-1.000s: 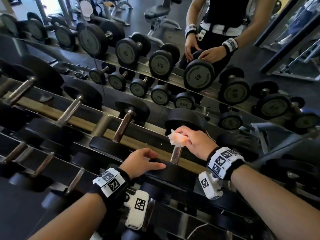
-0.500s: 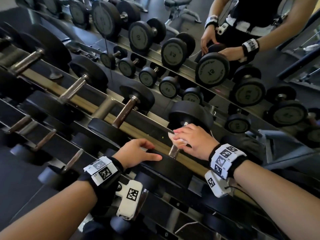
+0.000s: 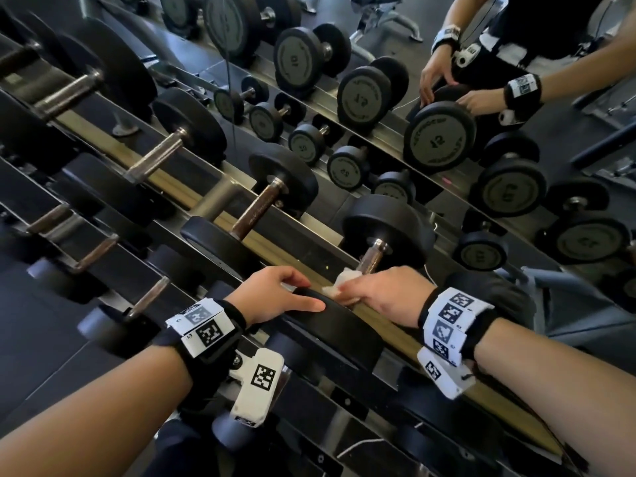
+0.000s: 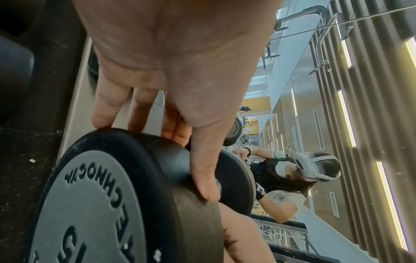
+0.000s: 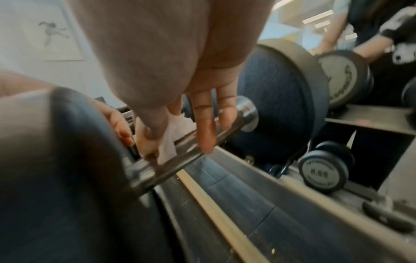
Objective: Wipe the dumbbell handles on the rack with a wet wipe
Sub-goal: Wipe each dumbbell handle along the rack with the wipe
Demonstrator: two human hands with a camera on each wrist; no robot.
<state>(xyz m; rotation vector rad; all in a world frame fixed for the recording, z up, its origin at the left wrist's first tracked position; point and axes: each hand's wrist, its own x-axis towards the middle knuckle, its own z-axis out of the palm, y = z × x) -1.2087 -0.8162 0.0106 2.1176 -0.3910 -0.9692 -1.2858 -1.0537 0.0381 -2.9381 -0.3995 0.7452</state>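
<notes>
A black dumbbell lies on the top rail of the rack [image 3: 192, 187], and its chrome handle [image 3: 372, 259] runs from the far head [image 3: 389, 228] to the near head [image 3: 339, 333]. My right hand [image 3: 354, 290] pinches a white wet wipe [image 3: 339, 283] against the handle close to the near head. In the right wrist view the wipe [image 5: 171, 140] is wrapped over the handle [image 5: 191, 156] under my fingers [image 5: 204, 128]. My left hand [image 3: 303, 292] grips the rim of the near head [image 4: 94, 204], fingers [image 4: 108, 110] over one side and thumb on top.
More dumbbells line the rail to the left, the nearest with a brownish handle [image 3: 256, 211]. Smaller dumbbells [image 3: 93, 256] sit on the lower tier. A mirror behind the rack reflects the weights and a person [image 3: 516, 46].
My right hand has slid the wipe down the handle from the far head toward the near head. The left hand has stayed on the near head. My head has leaned in closer.
</notes>
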